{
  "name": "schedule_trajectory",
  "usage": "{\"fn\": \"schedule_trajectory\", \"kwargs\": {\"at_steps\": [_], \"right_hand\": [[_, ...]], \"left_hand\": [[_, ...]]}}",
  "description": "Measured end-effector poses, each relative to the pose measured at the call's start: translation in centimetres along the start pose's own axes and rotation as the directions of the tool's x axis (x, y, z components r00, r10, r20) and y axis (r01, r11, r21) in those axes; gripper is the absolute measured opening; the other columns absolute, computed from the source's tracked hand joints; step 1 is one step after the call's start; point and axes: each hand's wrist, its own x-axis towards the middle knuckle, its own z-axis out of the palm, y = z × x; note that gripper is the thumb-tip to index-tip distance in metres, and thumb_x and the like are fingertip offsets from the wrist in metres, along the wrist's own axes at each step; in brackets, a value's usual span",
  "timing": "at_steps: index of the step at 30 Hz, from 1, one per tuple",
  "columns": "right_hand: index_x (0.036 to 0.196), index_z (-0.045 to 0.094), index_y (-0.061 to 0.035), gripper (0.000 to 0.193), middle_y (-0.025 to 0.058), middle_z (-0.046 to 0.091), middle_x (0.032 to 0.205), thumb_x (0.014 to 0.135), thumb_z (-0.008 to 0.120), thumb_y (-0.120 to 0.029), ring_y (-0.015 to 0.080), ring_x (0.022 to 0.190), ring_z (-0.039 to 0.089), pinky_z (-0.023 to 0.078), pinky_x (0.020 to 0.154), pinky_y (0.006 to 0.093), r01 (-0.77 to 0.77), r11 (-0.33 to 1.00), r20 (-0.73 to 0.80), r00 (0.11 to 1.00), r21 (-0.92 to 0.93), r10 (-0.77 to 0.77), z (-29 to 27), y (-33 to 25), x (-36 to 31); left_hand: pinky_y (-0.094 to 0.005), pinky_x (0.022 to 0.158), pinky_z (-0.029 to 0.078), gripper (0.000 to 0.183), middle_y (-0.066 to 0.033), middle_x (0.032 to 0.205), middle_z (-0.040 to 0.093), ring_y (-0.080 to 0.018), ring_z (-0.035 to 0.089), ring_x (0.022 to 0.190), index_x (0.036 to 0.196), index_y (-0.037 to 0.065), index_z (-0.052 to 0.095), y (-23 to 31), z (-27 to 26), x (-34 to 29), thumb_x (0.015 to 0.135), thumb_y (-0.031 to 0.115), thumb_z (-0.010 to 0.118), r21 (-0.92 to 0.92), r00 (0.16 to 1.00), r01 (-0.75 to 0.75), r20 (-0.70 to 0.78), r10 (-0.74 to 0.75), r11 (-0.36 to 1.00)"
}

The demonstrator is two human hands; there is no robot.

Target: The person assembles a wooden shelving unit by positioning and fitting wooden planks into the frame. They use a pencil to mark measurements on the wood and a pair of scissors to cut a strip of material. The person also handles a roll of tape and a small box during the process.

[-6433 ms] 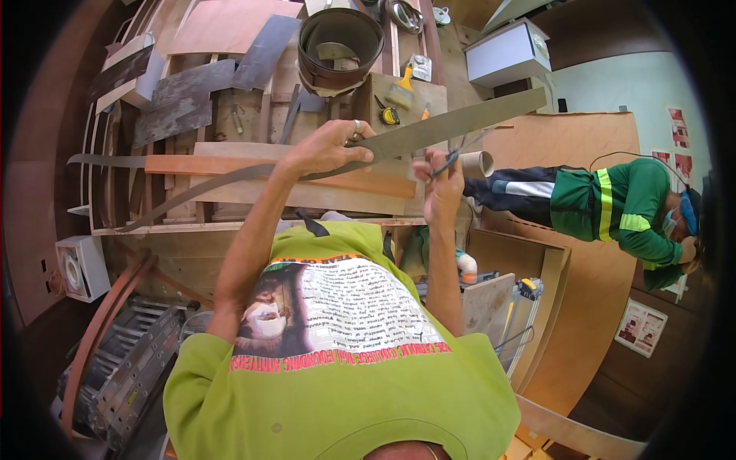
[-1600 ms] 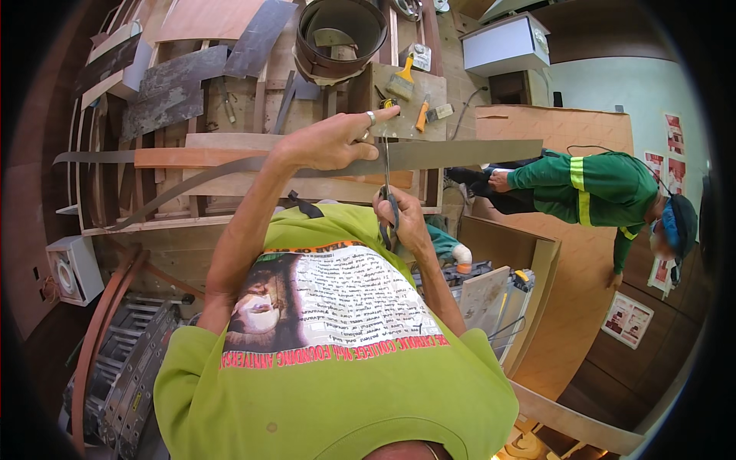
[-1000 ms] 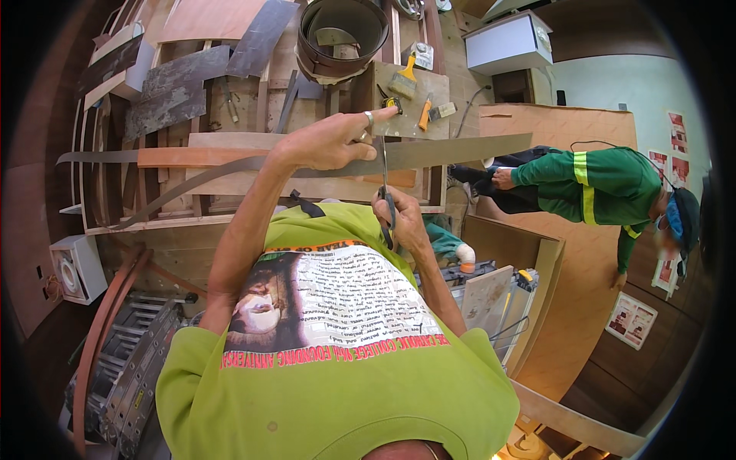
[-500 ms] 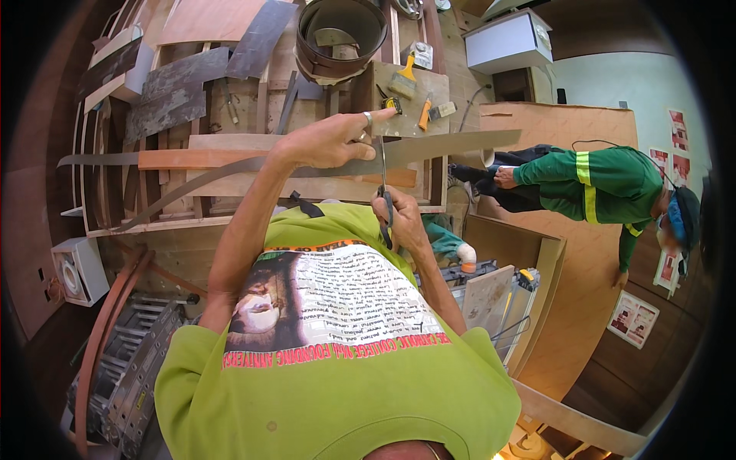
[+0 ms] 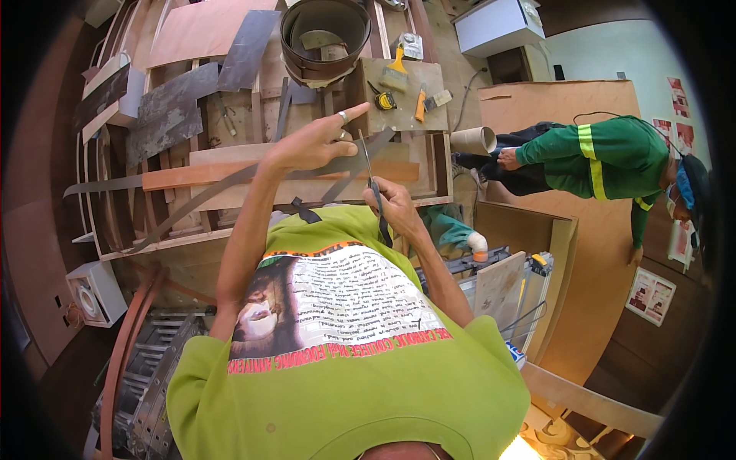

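Right hand (image 5: pixel 395 205) nearest the torso, fingers wrapped around the handles of dark-handled scissors (image 5: pixel 375 188), blades pointing away from the body, presumably for an approach across the dark strip (image 5: pixel 226 184). Just beyond and to the left, left hand (image 5: pixel 310 147) with thumb and curled fingers pinching that strip close to the blades, likely to steady its short end; index finger extended clear of the grip, perhaps for safety. Strip trailing leftward in a long bend above a slatted wooden frame (image 5: pixel 443 169). Behind the scissors, slanted dark piece (image 5: pixel 377 144), apparently separate; contact with the blades impossible to tell. Past the hands, box-like wooden stand (image 5: pixel 431 77) bearing tape measure (image 5: pixel 385 100), yellow-handled brush (image 5: pixel 396 70) and orange-handled tool (image 5: pixel 420 103), probably grouped for easy reach. Farther off, round brown drum (image 5: pixel 318 75), open-topped, with curved scrap (image 5: pixel 318 38) and a paler piece (image 5: pixel 333 53) inside. At right, open-ended tube (image 5: pixel 468 140), contents not discernible, near person in green top (image 5: pixel 563 149).
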Motion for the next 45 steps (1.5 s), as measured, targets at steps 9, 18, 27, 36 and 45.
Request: {"fn": "schedule_trajectory", "kwargs": {"at_steps": [9,18,27,36,45], "right_hand": [[0.081,0.059,-0.0017,0.033,-0.0021,0.048,0.065,0.092,0.058,-0.033,0.0061,0.059,0.044,0.036,0.054,0.023,-0.021,0.991,-0.001,1.0,0.133,0.022,-0.9,1.4,0.1],[0.08,0.061,-0.0003,0.047,0.007,0.055,0.064,0.092,0.053,-0.046,0.0186,0.06,0.056,0.045,0.06,0.0324,-0.076,0.997,-0.392,0.917,0.017,0.077,-4.5,14.8,6.0],[0.07,0.06,-0.0037,0.052,0.0138,0.062,0.067,0.073,0.07,-0.055,0.029,0.068,0.061,0.046,0.065,0.0404,-0.512,0.843,-0.692,0.67,-0.169,0.268,-13.4,28.7,16.8],[0.082,0.062,-0.0097,0.036,0.0116,0.067,0.077,0.074,0.072,-0.044,0.0304,0.076,0.066,0.049,0.068,0.0419,-0.539,0.761,-0.713,0.686,-0.36,0.149,-18.8,30.9,27.0],[0.086,0.056,-0.0048,0.025,0.0065,0.061,0.063,0.085,0.062,-0.029,0.0196,0.06,0.061,0.046,0.061,0.0351,-0.269,0.959,-0.78,0.58,0.088,0.234,-14.0,37.9,23.6]], "left_hand": [[-0.0287,0.068,0.039,0.074,-0.0062,0.073,0.041,-0.0157,0.04,0.07,0.149,0.013,0.022,-0.1,0.4,0.7,0.086,0.008,0.06,-0.012,1.0,-0.003,0.013,0.003,1.0],[-0.0226,0.071,0.039,0.044,-0.0004,0.085,0.052,-0.0077,0.043,0.074,0.133,0.007,0.047,0.9,1.4,1.6,0.09,0.008,0.056,-0.124,0.998,0.052,-0.026,-0.056,0.991],[-0.0389,0.105,0.033,0.011,-0.0062,0.095,0.066,-0.0144,0.061,0.091,0.101,0.003,0.059,0.4,0.6,1.3,0.091,0.004,0.054,-0.219,0.989,0.031,-0.131,-0.061,0.975],[-0.0525,0.112,0.017,0.007,-0.0091,0.092,0.067,-0.0221,0.063,0.095,0.095,0.008,0.061,-0.5,0.2,1.2,0.089,0.009,0.061,-0.407,0.954,0.021,-0.266,-0.14,0.913],[-0.0584,0.108,0.022,0.011,-0.011,0.084,0.068,-0.0293,0.063,0.095,0.089,0.008,0.06,-2.5,-1.4,2.3,0.085,0.016,0.066,-0.467,0.941,-0.05,-0.317,-0.115,0.883]]}}
